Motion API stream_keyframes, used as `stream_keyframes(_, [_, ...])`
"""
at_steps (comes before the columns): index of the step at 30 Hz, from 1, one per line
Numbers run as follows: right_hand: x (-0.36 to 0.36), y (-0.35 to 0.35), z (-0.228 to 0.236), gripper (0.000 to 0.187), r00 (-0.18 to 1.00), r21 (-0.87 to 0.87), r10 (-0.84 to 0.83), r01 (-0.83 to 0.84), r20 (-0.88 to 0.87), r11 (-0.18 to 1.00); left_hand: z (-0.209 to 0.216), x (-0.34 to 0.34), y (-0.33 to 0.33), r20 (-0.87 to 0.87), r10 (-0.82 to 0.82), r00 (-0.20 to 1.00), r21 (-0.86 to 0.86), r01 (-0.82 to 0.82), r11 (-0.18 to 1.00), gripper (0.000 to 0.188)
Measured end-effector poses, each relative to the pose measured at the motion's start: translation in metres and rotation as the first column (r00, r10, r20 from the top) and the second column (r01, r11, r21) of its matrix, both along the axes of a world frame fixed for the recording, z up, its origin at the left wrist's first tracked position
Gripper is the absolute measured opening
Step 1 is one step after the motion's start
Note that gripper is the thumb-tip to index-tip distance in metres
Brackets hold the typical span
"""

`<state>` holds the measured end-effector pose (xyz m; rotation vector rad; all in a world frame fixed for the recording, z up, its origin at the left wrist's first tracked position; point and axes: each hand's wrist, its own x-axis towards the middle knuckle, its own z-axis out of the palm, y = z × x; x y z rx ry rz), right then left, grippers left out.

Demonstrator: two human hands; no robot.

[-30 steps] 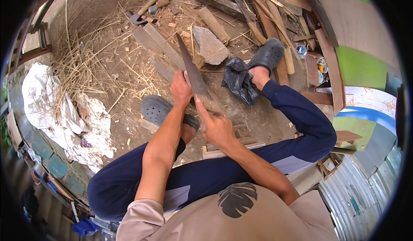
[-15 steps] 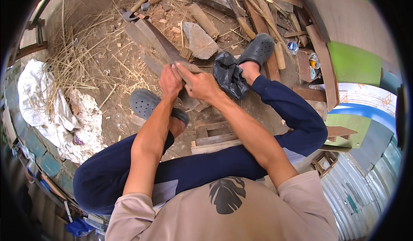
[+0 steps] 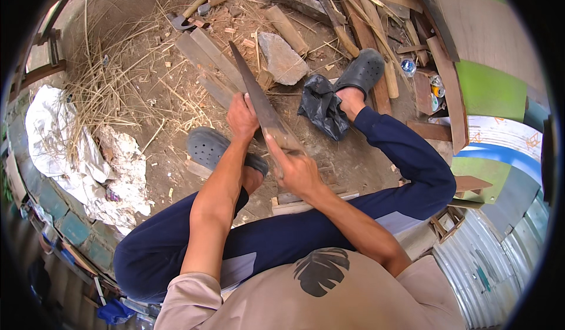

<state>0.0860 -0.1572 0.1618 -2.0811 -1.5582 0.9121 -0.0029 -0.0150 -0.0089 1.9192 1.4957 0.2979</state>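
Observation:
My right hand [image 3: 299,174] is closed round the wooden handle of a hand saw [image 3: 254,87], index finger stretched along the handle's side. The long dark blade tapers away from me and points to the far left. Just left of the blade, my left hand [image 3: 241,118] grips the near end of a wooden plank [image 3: 220,59], thumb up beside the saw. Another weathered board lies alongside that plank. Where the teeth meet the wood is hidden by the blade and my hand.
A rough stone block [image 3: 282,58] and a black plastic bag [image 3: 323,106] lie right of the saw. A hatchet [image 3: 181,21] rests beyond the planks. Scrap timber [image 3: 297,3] is strewn at the far side, with dry straw and a white sack [image 3: 50,133] to the left.
My right hand has drawn the saw back toward my body, and more of its blade shows. My left hand stays at the plank's end. The whole view has shifted slightly.

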Motion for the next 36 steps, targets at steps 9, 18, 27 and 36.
stream_keyframes(9, [0.040, -0.054, 0.031, 0.088, 0.999, 0.043, 0.040, -0.039, -0.005, 0.998, 0.018, 0.009, 0.007, -0.036, 0.003, 0.999, -0.036, -0.004, 0.999, 0.036])
stream_keyframes(18, [0.077, 0.030, -0.049, 0.087, 0.980, 0.107, 0.197, -0.198, 0.023, 0.974, 0.011, 0.005, 0.009, -0.039, 0.048, 0.998, -0.034, -0.050, 0.998, 0.040])
stream_keyframes(27, [0.061, -0.080, 0.073, 0.087, 0.986, -0.047, 0.162, -0.160, 0.038, 0.986, 0.015, 0.008, 0.008, -0.057, 0.078, 0.995, -0.041, -0.080, 0.996, 0.042])
stream_keyframes(36, [0.071, 0.058, -0.058, 0.082, 0.976, 0.082, 0.216, -0.218, 0.023, 0.973, 0.014, 0.005, 0.008, -0.050, 0.057, 0.997, -0.035, -0.058, 0.998, 0.041])
